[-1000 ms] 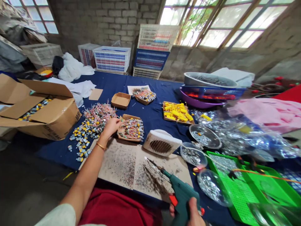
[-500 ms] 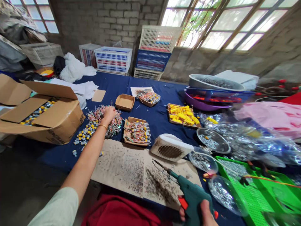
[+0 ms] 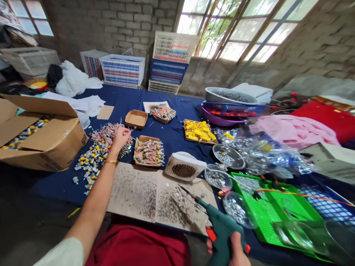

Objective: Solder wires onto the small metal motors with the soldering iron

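My left hand (image 3: pixel 121 137) reaches over a heap of wired parts (image 3: pixel 107 131), its fingers pinched together; what they hold, if anything, is too small to make out. Small motors with yellow ends (image 3: pixel 87 164) lie loose just in front of that heap. My right hand (image 3: pixel 237 246) is wrapped round the grip of a green soldering gun (image 3: pixel 225 231) with a red trigger. The gun's tip points up and left over a speckled cardboard sheet (image 3: pixel 133 188). Beside the heap, a cardboard tray (image 3: pixel 149 151) holds motors with wires attached.
A white vented device (image 3: pixel 185 166) stands behind the cardboard. Bowls of small metal parts (image 3: pixel 238 208) and a green tray (image 3: pixel 266 218) crowd the right. An open carton of motors (image 3: pixel 55 142) stands left. Further back are a tray of yellow parts (image 3: pixel 200 131) and stacked basins (image 3: pixel 230 98).
The view has swung to the right, so the table things appear further left. My left hand stays at the heap, now nearer its right edge. My right hand still holds the soldering gun.
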Tool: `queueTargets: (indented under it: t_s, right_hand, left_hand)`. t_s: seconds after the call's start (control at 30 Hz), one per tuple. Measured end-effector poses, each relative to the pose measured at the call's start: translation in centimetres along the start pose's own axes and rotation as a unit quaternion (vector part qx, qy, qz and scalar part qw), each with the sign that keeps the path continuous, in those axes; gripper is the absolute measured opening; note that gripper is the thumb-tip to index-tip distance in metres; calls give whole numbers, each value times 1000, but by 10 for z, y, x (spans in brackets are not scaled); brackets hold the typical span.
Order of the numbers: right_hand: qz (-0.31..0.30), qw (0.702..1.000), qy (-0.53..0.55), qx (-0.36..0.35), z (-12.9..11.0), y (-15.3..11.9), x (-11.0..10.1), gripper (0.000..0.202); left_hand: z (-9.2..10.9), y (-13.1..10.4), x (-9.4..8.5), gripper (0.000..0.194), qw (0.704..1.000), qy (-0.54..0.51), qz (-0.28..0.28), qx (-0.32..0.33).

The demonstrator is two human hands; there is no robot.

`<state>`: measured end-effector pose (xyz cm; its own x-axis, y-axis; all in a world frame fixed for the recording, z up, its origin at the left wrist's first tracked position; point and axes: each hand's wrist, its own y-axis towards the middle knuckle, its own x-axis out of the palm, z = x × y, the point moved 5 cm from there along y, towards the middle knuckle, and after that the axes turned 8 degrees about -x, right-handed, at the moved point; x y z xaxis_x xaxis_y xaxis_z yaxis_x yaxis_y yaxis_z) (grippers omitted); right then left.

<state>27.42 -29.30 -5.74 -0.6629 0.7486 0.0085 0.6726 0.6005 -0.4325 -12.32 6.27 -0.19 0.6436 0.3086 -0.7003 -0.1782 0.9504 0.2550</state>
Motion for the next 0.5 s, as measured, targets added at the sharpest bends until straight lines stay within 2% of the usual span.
queueTargets:
  t_s: [0.03, 0.1, 0.13, 0.17, 0.2, 0.27, 0.3, 0.37, 0.43, 0.5]
  right_hand:
    - [-10, 1000, 10, -8, -2, 2, 5, 73]
    - [-36, 999, 24, -31, -6, 4, 17, 71]
    - [-57, 997, 28, -44, -8, 4, 24, 70]
    - [-68, 996, 31, -51, -8, 3, 29, 70]
    - [-78, 995, 33, -56, -6, 1, 34, 69]
    - [-83, 994, 34, -57, -1, -4, 40, 66]
    - [-85, 995, 32, -53, 2, -7, 42, 65]
    - [-87, 995, 25, -45, 8, -13, 45, 64]
    - [-89, 995, 23, -39, 12, -16, 47, 63]
    - [-84, 996, 23, -36, 13, -17, 51, 61]
  left_hand:
    - [0, -27, 1, 23, 999, -19, -31, 37]
    - [1, -83, 12, 18, 981, -38, -155, 108]
    - [0, -109, 17, 20, 971, -34, -202, 126]
    - [-2, -131, 19, 24, 965, -20, -225, 136]
    - [-5, -148, 20, 29, 964, -2, -228, 133]
    - [-14, -170, 16, 39, 978, 36, -185, 92]
    - [-20, -176, 13, 41, 985, 53, -153, 55]
    - [-32, -186, 9, 34, 989, 81, -117, -32]
    - [-41, -192, 11, 26, 980, 109, -133, -99]
    - [-45, -196, 15, 31, 969, 138, -163, -122]
